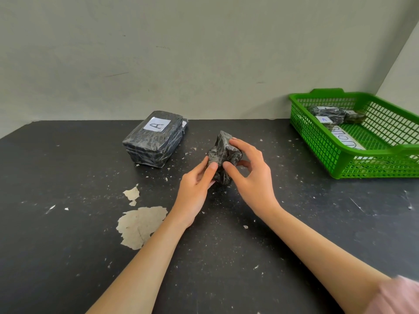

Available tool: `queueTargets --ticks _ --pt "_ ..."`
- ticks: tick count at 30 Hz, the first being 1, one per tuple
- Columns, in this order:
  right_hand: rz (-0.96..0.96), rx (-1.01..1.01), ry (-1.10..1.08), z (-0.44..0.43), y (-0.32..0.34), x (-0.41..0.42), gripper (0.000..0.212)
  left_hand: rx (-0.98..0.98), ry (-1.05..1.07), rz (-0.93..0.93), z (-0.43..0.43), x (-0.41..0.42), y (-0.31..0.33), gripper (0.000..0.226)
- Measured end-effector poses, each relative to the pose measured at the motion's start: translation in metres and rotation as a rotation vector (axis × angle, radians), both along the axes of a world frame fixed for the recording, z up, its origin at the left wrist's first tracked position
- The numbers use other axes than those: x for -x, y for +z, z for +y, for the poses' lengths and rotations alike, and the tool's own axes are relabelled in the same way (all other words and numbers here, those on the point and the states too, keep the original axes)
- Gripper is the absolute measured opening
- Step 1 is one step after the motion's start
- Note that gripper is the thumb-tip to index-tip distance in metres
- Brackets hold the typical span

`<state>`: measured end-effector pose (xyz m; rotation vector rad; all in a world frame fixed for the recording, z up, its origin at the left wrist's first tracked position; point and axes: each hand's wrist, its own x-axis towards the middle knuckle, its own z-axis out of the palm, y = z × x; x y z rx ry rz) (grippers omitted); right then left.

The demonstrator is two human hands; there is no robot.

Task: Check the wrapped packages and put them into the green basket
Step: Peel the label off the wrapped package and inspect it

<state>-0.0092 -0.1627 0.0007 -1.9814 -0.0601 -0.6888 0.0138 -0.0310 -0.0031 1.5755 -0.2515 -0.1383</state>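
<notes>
Wrapping of crinkled black plastic covers the small, lumpy package that I hold between both hands above the middle of the dark, speckled table; I cannot tell whether its lower end touches the surface. My left hand grips it from below and from the left, thumb laid against its near face. My right hand curls around its right side, thumb pressing the front and the forefinger hooked over the top. Well to the left, near the back edge, lies a larger rectangular block wrapped in black plastic, flat on the table, with a white paper label marked "A" on top. At the far right stands the green plastic mesh basket, apart from my hands. Inside it, at the back, lie two more black-wrapped packages, one with a small white label, and a white strip with handwriting lies on the floor of the basket. Pale patches of peeled paint mark the tabletop just left of my left forearm. A pink sleeve covers my right upper arm.
</notes>
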Motion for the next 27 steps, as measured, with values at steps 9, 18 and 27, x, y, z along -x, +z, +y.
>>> queueTargets --ticks 9,18,27 --pt "-0.005 -0.029 -0.008 -0.0016 -0.001 -0.0018 0.035 -0.019 -0.002 -0.014 0.001 -0.0008 -0.0025 0.053" --pt "-0.016 -0.021 -0.008 -0.0017 -0.0007 -0.003 0.031 -0.028 0.001 -0.034 0.0011 0.0007 -0.0022 0.052" --pt "-0.038 -0.055 0.003 -0.0011 0.0006 -0.002 0.027 -0.037 0.006 -0.036 0.0006 0.0018 -0.0003 0.053"
